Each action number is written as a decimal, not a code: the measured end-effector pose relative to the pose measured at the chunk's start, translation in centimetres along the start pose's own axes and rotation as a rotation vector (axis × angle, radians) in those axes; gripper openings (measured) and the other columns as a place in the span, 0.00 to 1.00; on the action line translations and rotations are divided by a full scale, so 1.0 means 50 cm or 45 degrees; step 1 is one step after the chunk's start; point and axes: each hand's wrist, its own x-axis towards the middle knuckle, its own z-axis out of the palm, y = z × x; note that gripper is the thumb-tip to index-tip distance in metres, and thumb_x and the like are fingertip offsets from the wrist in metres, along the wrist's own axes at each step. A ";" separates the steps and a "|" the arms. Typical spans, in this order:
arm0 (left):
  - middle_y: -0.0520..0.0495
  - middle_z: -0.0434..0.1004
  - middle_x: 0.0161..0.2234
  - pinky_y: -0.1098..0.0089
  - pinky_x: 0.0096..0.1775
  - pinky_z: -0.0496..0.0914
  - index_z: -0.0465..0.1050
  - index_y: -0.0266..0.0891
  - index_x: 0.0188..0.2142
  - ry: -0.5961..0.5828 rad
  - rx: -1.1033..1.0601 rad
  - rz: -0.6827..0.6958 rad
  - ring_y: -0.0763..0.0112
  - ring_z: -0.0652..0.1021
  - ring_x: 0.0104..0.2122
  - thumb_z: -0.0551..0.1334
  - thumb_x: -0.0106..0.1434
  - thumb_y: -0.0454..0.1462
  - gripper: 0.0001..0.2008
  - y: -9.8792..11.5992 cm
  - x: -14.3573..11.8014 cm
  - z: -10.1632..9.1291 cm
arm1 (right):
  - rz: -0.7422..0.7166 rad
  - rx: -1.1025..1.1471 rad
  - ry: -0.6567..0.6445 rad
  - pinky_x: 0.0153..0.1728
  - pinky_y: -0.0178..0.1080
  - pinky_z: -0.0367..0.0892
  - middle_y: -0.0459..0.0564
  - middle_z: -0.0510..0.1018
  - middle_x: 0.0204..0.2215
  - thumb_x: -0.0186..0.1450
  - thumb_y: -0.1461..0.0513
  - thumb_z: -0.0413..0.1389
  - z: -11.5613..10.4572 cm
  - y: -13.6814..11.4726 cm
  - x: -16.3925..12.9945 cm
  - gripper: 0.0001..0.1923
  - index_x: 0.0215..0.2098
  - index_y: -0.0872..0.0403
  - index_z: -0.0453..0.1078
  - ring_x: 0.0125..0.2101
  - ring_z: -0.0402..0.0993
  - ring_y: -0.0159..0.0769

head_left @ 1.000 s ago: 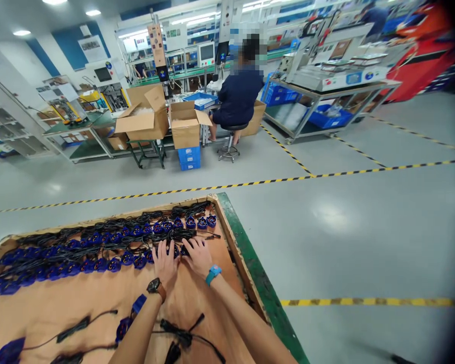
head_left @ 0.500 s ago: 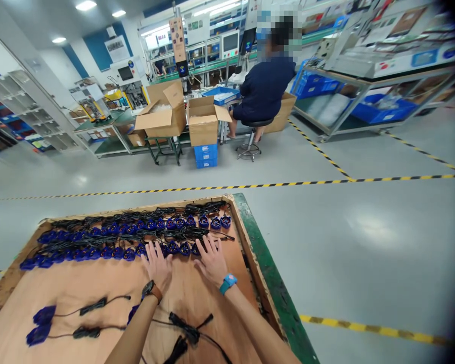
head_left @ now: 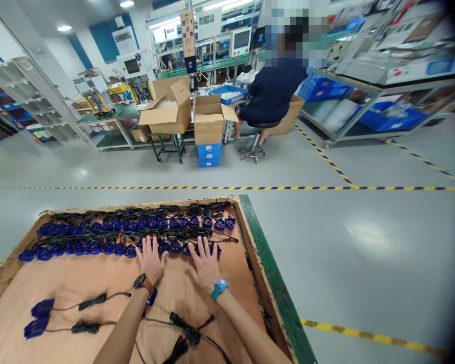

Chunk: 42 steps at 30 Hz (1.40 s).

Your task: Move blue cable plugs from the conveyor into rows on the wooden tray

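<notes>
My left hand [head_left: 151, 260] lies with fingers spread at the near row of blue round parts with black cables [head_left: 94, 247]. To its right my right hand [head_left: 205, 263] is also open, its fingertips over the same row and hiding some parts. Neither hand grips anything. A second row of blue parts [head_left: 153, 221] with bundled black cables runs behind. Nearer to me, two blue parts [head_left: 38, 326] with tied cables [head_left: 85, 327] lie on the wooden board [head_left: 79, 280]. Another blue part [head_left: 150, 297] is partly hidden by my left wrist.
The board has a raised wooden rim [head_left: 246, 227] and a green edge [head_left: 265, 258] on the right. Beyond the floor tape [head_left: 250, 188] stand cardboard boxes [head_left: 208, 132] and a seated person [head_left: 276, 91]. A metal cart [head_left: 337, 131] is at the back right.
Both my hands have shifted slightly left along the near row, uncovering blue parts at its right end. The camera view has turned a little.
</notes>
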 end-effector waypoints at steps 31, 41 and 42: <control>0.36 0.59 0.67 0.50 0.68 0.53 0.57 0.33 0.66 -0.460 -0.334 0.461 0.58 0.57 0.68 0.47 0.69 0.34 0.26 -0.140 -0.237 -0.180 | 0.236 0.699 -0.214 0.48 0.43 0.63 0.52 0.77 0.40 0.72 0.59 0.48 -0.072 -0.138 -0.268 0.13 0.42 0.53 0.74 0.44 0.69 0.42; 0.37 0.71 0.50 0.61 0.50 0.71 0.68 0.38 0.54 -0.821 -0.287 0.342 0.55 0.74 0.50 0.63 0.59 0.39 0.23 -0.102 -0.142 -0.171 | 0.269 0.279 -0.344 0.45 0.40 0.64 0.53 0.76 0.41 0.68 0.66 0.51 -0.043 -0.192 -0.264 0.08 0.41 0.55 0.71 0.43 0.71 0.41; 0.38 0.71 0.48 0.62 0.48 0.71 0.69 0.37 0.52 -0.819 -0.288 0.322 0.56 0.75 0.47 0.64 0.59 0.40 0.22 -0.096 -0.136 -0.169 | 0.297 0.295 -0.315 0.44 0.38 0.64 0.53 0.76 0.42 0.68 0.67 0.49 -0.047 -0.185 -0.265 0.09 0.42 0.55 0.71 0.42 0.72 0.39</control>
